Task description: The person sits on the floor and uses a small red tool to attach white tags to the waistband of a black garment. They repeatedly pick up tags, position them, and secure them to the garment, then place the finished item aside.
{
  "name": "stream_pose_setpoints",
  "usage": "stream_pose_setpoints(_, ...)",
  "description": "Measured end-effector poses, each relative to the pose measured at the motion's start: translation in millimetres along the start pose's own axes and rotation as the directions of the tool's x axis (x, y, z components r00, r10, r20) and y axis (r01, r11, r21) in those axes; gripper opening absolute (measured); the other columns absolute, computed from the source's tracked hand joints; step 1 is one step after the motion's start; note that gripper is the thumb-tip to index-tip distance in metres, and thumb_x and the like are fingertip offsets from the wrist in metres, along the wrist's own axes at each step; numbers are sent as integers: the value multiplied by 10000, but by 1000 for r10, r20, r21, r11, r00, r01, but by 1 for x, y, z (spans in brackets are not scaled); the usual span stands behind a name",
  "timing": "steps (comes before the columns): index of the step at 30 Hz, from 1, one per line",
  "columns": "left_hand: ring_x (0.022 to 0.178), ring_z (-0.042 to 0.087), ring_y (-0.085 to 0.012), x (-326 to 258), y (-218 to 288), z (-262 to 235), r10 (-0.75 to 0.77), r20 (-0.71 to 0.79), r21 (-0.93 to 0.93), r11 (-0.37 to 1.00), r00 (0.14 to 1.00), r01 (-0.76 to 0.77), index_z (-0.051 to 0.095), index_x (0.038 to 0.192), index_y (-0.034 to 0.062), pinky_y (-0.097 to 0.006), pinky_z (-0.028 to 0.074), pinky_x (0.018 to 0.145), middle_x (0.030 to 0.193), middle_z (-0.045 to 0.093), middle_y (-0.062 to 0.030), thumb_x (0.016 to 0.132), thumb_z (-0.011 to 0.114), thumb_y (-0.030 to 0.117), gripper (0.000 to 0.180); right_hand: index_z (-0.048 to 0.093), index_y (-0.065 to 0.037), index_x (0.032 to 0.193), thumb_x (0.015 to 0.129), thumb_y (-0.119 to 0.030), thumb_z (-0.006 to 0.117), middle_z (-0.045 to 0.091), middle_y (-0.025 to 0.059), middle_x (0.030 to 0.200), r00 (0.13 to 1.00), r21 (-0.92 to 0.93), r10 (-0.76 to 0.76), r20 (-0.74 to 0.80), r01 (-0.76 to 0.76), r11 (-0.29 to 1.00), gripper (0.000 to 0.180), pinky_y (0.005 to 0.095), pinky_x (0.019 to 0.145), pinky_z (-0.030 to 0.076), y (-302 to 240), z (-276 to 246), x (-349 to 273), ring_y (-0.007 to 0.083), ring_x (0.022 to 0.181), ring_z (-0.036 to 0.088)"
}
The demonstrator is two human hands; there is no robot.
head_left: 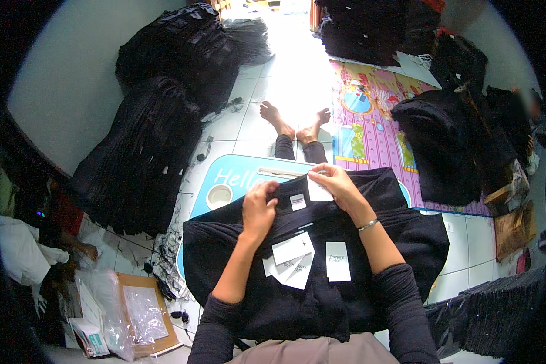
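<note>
A black garment (297, 309) lies spread over a light blue lap table (224, 167) across my legs. Near its top edge, my right hand (341, 189) pinches a white card tag (320, 190) between thumb and fingers. My left hand (259, 212) is closed at the same edge, its curled fingers on the cloth; the fingertips are partly hidden. Between the hands a small white label (298, 202) shows on the inside of the garment. Several loose white tags (293, 249) overlap on the cloth below, and a single white tag (338, 261) lies to their right.
Tall piles of black garments (136, 151) stand on the left, with more black clothing (446, 145) on the right. A colourful play mat (373, 109) covers part of the tiled floor. Clear plastic bags and cardboard (145, 309) lie at lower left. Black scraps litter the floor beside the table.
</note>
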State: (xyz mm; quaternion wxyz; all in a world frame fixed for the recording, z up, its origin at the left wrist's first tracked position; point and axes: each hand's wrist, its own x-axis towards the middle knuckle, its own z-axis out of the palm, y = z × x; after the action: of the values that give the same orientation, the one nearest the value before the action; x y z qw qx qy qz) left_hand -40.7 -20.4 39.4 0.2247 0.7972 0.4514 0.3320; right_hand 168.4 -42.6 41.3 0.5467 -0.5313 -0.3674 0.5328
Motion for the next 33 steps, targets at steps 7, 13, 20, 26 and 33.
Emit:
stream_pose_setpoints(7, 907, 616, -295, 1, 0, 11, 116, 85, 155, 980, 990, -128, 589, 1072, 116, -390, 513, 749, 923, 565, -105, 689, 773, 175, 428, 675, 17, 900, 843, -144, 691, 661, 42, 758, 977, 57, 154, 145, -164, 985, 172, 205, 524, 479, 7, -9, -8, 77, 596, 598)
stream_pose_setpoints(13, 761, 648, -305, 5, 5, 26, 280, 137, 52, 956, 950, -289, 638, 991, 45, -341, 523, 682, 904, 630, -131, 763, 692, 66, 235, 679, -9, 784, 812, -172, 731, 647, 30, 702, 977, 126, 111, 183, -136, 983, 174, 193, 484, 439, -1, -17, -9, 67, 563, 574)
stream_pose_setpoints(20, 715, 686, -179, 6, -7, 17, 21, 168, -273, 962, 986, 26, 719, 946, 30, -270, 516, 667, 822, 703, -140, 772, 695, 49, 177, 689, 7, 736, 742, -239, 789, 612, 4, 639, 954, -325, 158, 255, -69, 943, 265, 200, 452, 391, -10, -28, -7, 53, 533, 525)
stream_pose_setpoints(26, 712, 687, -187, 5, -4, 17, 15, 155, -237, 971, 988, 23, 722, 932, 25, -271, 514, 665, 831, 702, -148, 765, 703, 53, 170, 692, 25, 746, 757, -213, 774, 623, 26, 644, 965, -351, 115, 235, -26, 936, 252, 200, 460, 403, -9, -20, -8, 66, 523, 536)
stream_pose_setpoints(33, 715, 688, -206, 5, 0, 15, 46, 144, -225, 974, 988, -12, 720, 940, 28, -280, 518, 669, 832, 701, -146, 769, 699, 56, 175, 687, 22, 734, 758, -208, 774, 624, 30, 643, 969, -317, 108, 224, -32, 948, 247, 212, 449, 413, -9, -20, -7, 71, 522, 544)
